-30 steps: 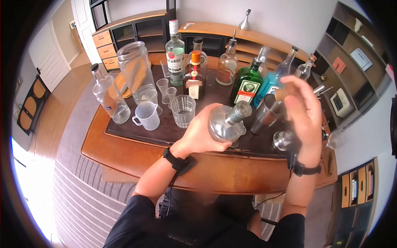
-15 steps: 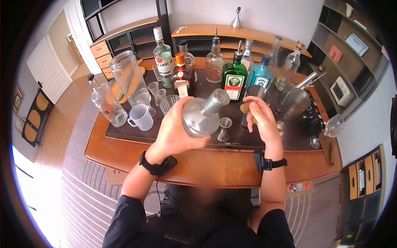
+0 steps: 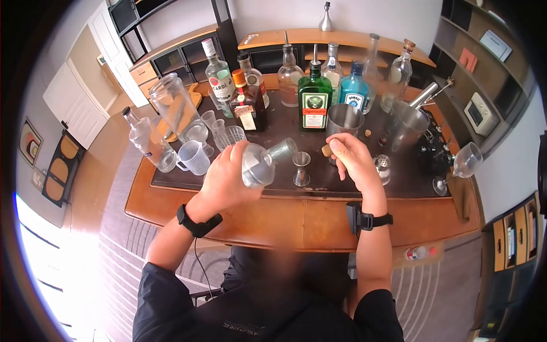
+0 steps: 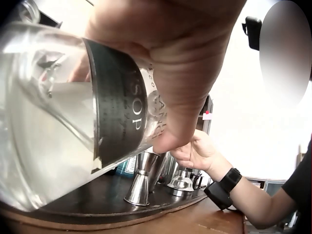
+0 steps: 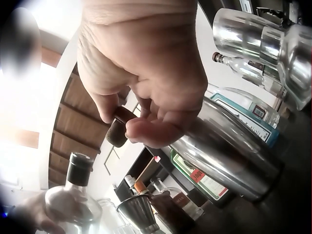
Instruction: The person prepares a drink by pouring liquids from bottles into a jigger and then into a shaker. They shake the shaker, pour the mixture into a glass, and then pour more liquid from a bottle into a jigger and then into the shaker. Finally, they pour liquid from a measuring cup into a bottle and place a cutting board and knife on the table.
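My left hand (image 3: 226,176) grips a clear round bottle (image 3: 257,165), tilted so that its neck leans right toward a steel jigger (image 3: 301,169). In the left wrist view the bottle (image 4: 48,126) holds clear liquid behind a dark label, and the jigger (image 4: 142,179) stands upright beyond it. My right hand (image 3: 358,162) pinches a cork stopper (image 3: 326,150) between thumb and fingers, in front of a metal shaker tin (image 3: 345,118). The right wrist view shows the stopper (image 5: 117,132) at the fingertips, near the tin (image 5: 229,151). The bottle mouth is uncovered and apart from the jigger.
Behind stand a green bottle (image 3: 314,100), a blue bottle (image 3: 354,91) and an orange-capped bottle (image 3: 244,105). At left are a measuring jug (image 3: 194,158) and a tall glass jar (image 3: 179,111). A mixing glass (image 3: 407,125), strainer (image 3: 383,169) and wine glass (image 3: 467,161) stand at right.
The bottle in my left hand has moved left and lower and tipped further toward the right. My right hand has come in from the right, still pinching the stopper, and is now nearly still.
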Demonstrator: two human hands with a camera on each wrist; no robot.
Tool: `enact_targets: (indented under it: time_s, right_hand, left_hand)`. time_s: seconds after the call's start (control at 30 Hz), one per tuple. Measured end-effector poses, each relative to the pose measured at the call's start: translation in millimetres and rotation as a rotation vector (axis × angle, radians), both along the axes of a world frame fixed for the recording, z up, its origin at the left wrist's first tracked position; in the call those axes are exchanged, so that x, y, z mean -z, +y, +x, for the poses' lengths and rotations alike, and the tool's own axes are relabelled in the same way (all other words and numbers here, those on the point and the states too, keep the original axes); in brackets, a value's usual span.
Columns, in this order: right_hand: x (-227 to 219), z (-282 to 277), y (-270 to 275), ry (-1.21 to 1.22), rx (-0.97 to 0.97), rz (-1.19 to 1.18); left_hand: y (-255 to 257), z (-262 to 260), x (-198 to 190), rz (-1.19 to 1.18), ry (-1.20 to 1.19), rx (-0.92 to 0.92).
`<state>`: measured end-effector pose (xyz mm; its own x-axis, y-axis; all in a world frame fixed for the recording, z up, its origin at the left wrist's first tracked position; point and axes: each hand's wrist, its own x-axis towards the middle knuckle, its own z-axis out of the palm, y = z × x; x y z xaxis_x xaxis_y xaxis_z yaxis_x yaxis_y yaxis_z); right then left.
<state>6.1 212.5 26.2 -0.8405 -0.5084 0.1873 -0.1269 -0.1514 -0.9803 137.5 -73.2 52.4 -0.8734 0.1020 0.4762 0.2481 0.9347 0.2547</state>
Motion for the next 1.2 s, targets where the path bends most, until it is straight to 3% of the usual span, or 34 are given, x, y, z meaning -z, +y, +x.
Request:
enact_targets:
  time_s: [0.57,1.2]
  right_hand:
    - [-0.8,-2.4,3.2,-0.042,-0.003,0.04]
    - [6.1,-6.2,4.5,-0.024,-0.005,0.067]
  left_hand:
    - [-2.8,-15.7,3.6,-0.303,-0.068,-0.061]
    - [-1.1,-18.5,-9.0,-0.478,-0.045,-0.02]
